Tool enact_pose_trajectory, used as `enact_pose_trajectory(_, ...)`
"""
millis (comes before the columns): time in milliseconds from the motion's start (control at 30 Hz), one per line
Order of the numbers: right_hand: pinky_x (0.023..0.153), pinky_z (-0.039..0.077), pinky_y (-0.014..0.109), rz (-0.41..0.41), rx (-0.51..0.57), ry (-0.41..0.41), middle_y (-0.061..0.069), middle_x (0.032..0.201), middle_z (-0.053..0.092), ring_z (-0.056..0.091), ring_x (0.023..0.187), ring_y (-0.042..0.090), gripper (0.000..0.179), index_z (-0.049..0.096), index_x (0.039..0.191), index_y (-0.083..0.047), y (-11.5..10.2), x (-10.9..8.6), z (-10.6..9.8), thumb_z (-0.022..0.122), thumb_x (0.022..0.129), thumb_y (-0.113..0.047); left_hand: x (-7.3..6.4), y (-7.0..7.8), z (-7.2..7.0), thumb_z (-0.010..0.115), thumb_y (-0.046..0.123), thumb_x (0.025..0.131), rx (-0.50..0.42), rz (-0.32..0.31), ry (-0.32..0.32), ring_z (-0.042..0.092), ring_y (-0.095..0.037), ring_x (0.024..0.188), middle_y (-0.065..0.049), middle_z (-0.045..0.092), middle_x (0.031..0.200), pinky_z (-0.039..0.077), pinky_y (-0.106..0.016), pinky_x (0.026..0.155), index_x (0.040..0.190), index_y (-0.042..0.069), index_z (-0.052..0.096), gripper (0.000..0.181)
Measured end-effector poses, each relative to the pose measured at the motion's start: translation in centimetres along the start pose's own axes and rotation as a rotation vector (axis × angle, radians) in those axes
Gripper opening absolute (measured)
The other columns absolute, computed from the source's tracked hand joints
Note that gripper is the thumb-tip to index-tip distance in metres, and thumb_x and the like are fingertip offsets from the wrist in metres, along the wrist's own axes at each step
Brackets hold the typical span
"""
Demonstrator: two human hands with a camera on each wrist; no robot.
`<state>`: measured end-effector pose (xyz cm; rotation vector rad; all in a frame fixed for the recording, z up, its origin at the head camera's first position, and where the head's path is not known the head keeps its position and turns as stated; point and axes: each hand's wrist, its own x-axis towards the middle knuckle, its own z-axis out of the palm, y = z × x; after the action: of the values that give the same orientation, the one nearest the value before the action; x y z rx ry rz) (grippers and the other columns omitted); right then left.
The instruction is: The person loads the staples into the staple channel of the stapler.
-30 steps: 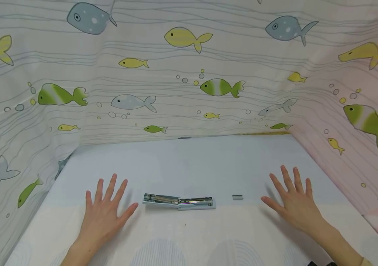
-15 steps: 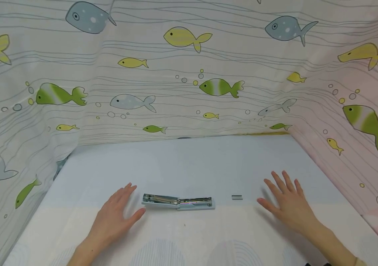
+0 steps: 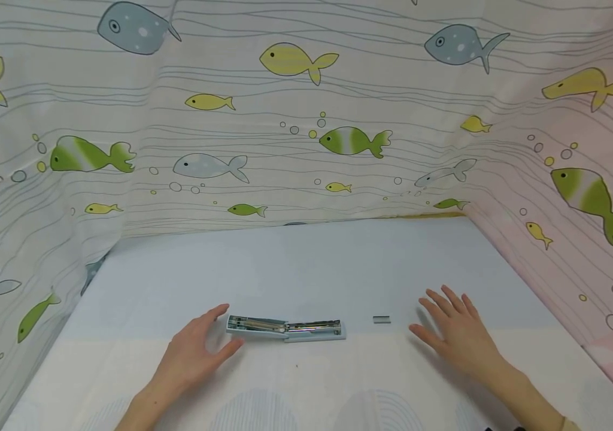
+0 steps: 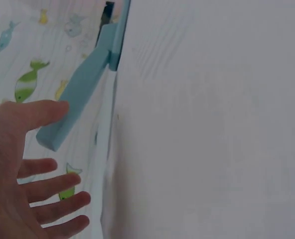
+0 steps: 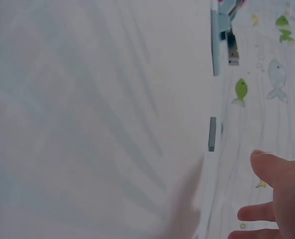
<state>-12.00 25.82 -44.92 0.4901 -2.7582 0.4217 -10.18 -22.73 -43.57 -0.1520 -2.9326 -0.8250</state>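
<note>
A light blue stapler (image 3: 285, 329) lies folded wide open on the table, its metal inside facing up. My left hand (image 3: 190, 353) is at the stapler's left end, thumb and fingers spread apart on either side of it. In the left wrist view the thumb overlaps the stapler's raised arm (image 4: 80, 94); whether it touches cannot be told. A short grey strip of staples (image 3: 381, 319) sits to the right of the stapler. Further right, my right hand (image 3: 460, 335) hovers with its fingers loosely extended, holding nothing. The right wrist view shows the staple strip (image 5: 212, 134) apart from that hand.
A pale cloth (image 3: 306, 269) covers the table. Curtains printed with fish (image 3: 349, 142) rise at the back and along both sides. A small dark speck (image 3: 297, 366) is on the cloth in front of the stapler.
My left hand has turned and moved right to the stapler's left end, its spread fingers drawing together. My right hand has shifted slightly left and nearer. The stapler and staples have stayed put.
</note>
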Motion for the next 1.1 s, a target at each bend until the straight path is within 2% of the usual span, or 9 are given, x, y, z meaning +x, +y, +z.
enact_pose_trajectory(167,0.107,0.032,0.069,-0.018,0.048,0.041,0.018,0.132,0.062,0.047,0.13,0.045,0.052,0.066,0.123,-0.005,0.0,0.1,0.3,0.074,0.088,-0.042,0.4,-0.1,0.2,0.072,0.057,0.086,-0.078,0.016,0.002,0.06,-0.027,0.123,-0.001,0.063,0.134,0.05,-0.053,0.098,0.142,0.019,0.053,0.07)
enact_pose_trajectory(300,0.1,0.043,0.062,-0.018,0.135,0.077,0.015,0.125,0.067,0.056,0.122,0.041,0.043,0.068,0.119,-0.003,-0.3,0.2,0.4,0.076,0.088,-0.033,0.8,-0.1,0.4,0.075,0.051,0.086,-0.132,0.036,0.008,0.062,-0.027,0.119,0.001,0.065,0.132,0.052,-0.052,0.096,0.139,0.019,0.056,0.065)
enact_pose_trajectory(500,0.095,0.049,0.059,0.05,0.266,0.035,0.011,0.127,0.066,0.059,0.118,0.038,0.038,0.068,0.121,-0.005,-0.5,0.0,0.8,0.073,0.092,-0.03,1.3,0.0,0.8,0.079,0.047,0.084,-0.212,0.012,-0.026,0.064,-0.03,0.118,0.0,0.067,0.128,0.052,-0.053,0.099,0.133,0.02,0.06,0.06)
enact_pose_trajectory(633,0.094,0.05,0.056,0.088,0.285,0.026,0.006,0.128,0.066,0.059,0.119,0.034,0.036,0.069,0.12,-0.008,-0.6,-0.1,1.0,0.072,0.093,-0.031,1.5,-0.1,0.9,0.082,0.043,0.082,-0.265,-0.002,-0.042,0.068,-0.028,0.113,0.001,0.071,0.118,0.053,-0.051,0.099,0.128,0.02,0.063,0.055)
enact_pose_trajectory(867,0.089,0.053,0.048,0.072,0.295,0.068,0.0,0.123,0.068,0.062,0.115,0.027,0.031,0.071,0.116,-0.01,-0.8,0.1,1.3,0.075,0.091,-0.026,1.7,-0.3,1.1,0.085,0.038,0.079,-0.347,-0.024,-0.058,0.07,-0.019,0.106,0.004,0.072,0.106,0.056,-0.038,0.096,0.121,0.02,0.066,0.049)
enact_pose_trajectory(967,0.091,0.053,0.036,0.079,0.324,0.074,-0.001,0.121,0.069,0.063,0.114,0.026,0.03,0.071,0.115,-0.01,-0.8,0.1,1.5,0.076,0.09,-0.025,1.9,-0.4,1.2,0.085,0.036,0.079,-0.384,-0.034,-0.067,0.07,-0.018,0.105,0.003,0.072,0.107,0.057,-0.033,0.095,0.118,0.021,0.067,0.046)
enact_pose_trajectory(1100,0.094,0.044,0.012,0.082,0.364,0.085,-0.004,0.117,0.07,0.063,0.112,0.022,0.028,0.071,0.114,-0.011,-0.8,0.1,2.0,0.077,0.089,-0.023,2.0,-0.5,1.2,0.085,0.033,0.08,-0.435,-0.022,-0.079,0.07,-0.017,0.105,0.0,0.071,0.11,0.057,-0.028,0.093,0.118,0.018,0.068,0.044)
